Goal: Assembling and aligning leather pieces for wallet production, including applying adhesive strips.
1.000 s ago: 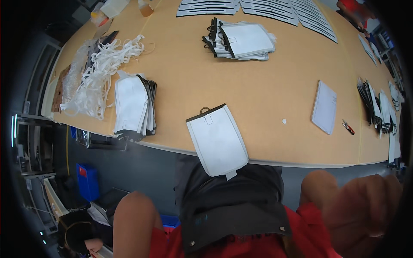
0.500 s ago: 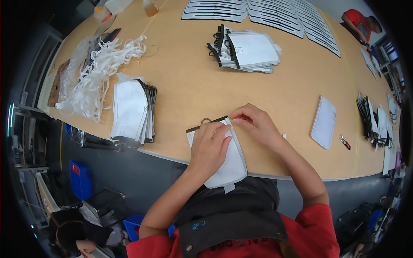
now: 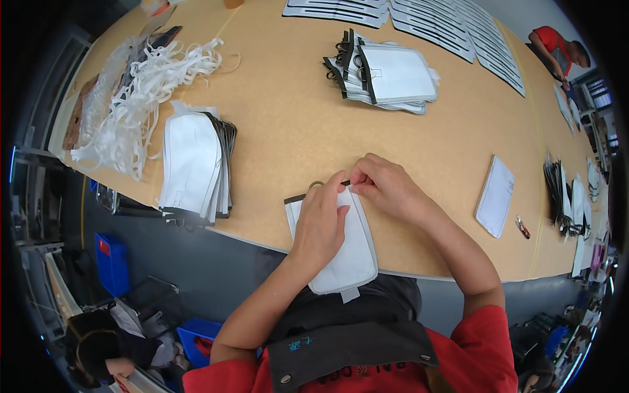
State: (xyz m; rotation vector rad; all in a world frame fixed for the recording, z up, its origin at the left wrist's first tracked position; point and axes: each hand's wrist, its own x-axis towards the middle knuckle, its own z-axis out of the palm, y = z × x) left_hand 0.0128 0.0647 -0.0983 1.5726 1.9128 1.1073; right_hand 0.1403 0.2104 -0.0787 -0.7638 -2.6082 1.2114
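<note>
Panel (image 3: pixel 344 265), right grip (image 3: pixel 388 187) pinched at corner, left hand (image 3: pixel 320 221) atop

Matt cloth-like panel (image 3: pixel 352 252), smooth tabletop (image 3: pixel 282 147), glossy plastic film (image 3: pixel 107 88)

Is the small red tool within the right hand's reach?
Probably yes: between the right hand, busy at the white panel, and the small red tool, the white pad looks low enough to cross.

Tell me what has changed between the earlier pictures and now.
The right hand, first off at lower right, has come in and pinches the top right corner of the white panel. The left hand, first out of view, now lies on the panel. The left stack, far stack and snips stayed put.
</note>
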